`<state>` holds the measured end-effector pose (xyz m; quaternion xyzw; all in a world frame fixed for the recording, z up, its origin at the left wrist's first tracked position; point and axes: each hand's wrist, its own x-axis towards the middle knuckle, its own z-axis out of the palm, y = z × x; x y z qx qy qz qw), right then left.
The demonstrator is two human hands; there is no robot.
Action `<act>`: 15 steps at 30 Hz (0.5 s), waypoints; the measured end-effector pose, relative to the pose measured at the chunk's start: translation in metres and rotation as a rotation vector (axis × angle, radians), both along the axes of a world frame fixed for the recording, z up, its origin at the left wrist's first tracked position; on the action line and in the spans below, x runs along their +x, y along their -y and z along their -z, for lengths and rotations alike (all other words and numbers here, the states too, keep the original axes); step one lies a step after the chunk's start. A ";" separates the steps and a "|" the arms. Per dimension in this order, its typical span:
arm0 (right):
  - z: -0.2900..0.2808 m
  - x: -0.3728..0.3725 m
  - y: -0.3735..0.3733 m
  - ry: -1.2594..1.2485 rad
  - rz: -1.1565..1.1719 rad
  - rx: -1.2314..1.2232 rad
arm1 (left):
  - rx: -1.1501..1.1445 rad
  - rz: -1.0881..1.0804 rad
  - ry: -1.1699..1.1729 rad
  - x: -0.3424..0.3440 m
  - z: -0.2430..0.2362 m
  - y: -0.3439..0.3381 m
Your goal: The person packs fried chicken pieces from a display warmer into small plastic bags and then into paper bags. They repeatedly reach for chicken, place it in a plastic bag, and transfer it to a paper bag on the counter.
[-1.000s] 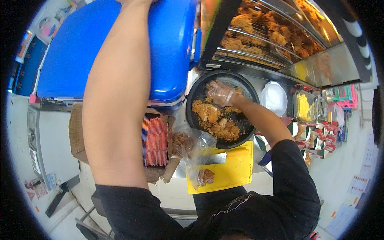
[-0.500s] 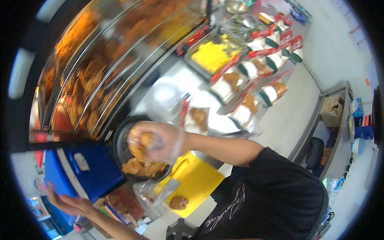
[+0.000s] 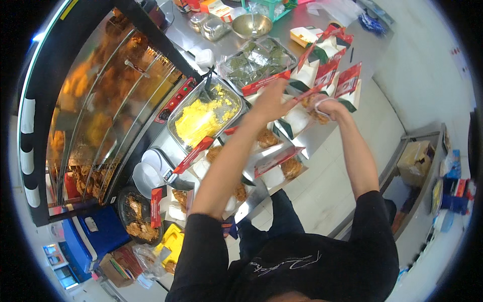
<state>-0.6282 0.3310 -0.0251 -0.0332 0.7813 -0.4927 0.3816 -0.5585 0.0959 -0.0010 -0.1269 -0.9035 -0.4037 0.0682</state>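
Observation:
My gloved right hand (image 3: 324, 105) is closed around a piece of fried chicken (image 3: 317, 115) among open paper meal boxes with red and white panels (image 3: 347, 83). My bare left hand (image 3: 271, 103) reaches beside it at the red flaps, thumb apart from the fingers; its fingertip contact is unclear. Nearer boxes hold fried chicken (image 3: 289, 168) and white rounded portions (image 3: 271, 176). A steel tray of yellow food (image 3: 204, 121) lies left of my hands, with a tray of wrapped green items (image 3: 254, 63) beyond.
A glass warming cabinet (image 3: 100, 100) stands left, above a black pan of chicken (image 3: 143, 229), a blue cooler (image 3: 93, 236) and a yellow board (image 3: 171, 241). A steel bowl (image 3: 251, 25) sits at the far counter; shelving (image 3: 412, 166) stands right.
The view has swung right along the counter. My right hand has moved from the black pan to the boxes with chicken; my left hand has come across beside it.

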 end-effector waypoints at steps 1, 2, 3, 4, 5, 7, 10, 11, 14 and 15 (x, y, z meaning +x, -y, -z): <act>0.025 -0.016 0.004 0.029 0.042 -0.063 | -0.202 -0.032 0.121 -0.022 0.018 -0.023; 0.047 -0.030 -0.004 0.054 0.159 -0.124 | -0.326 0.000 0.289 -0.043 0.014 -0.052; 0.070 -0.040 -0.014 0.084 0.275 -0.186 | -0.451 0.032 0.462 -0.058 0.008 -0.073; 0.084 -0.043 -0.017 0.128 0.370 -0.250 | -0.450 0.005 0.458 -0.066 0.010 -0.080; 0.075 -0.040 -0.003 0.141 0.386 -0.143 | -0.453 -0.049 0.468 -0.066 0.014 -0.073; 0.082 -0.024 0.010 -0.375 0.302 0.099 | -0.465 -0.115 0.448 -0.064 0.020 -0.060; 0.117 -0.024 0.014 -0.909 0.077 0.509 | -0.364 -0.172 0.344 -0.065 0.043 -0.051; 0.123 -0.025 0.016 -1.004 -0.137 0.641 | -0.312 -0.141 0.376 -0.059 0.026 -0.051; 0.094 -0.018 0.011 -0.868 -0.530 0.487 | -0.063 -0.246 0.279 -0.027 0.030 -0.053; 0.040 -0.001 0.019 -0.766 -0.485 0.485 | -0.217 -0.173 0.290 -0.012 0.008 -0.045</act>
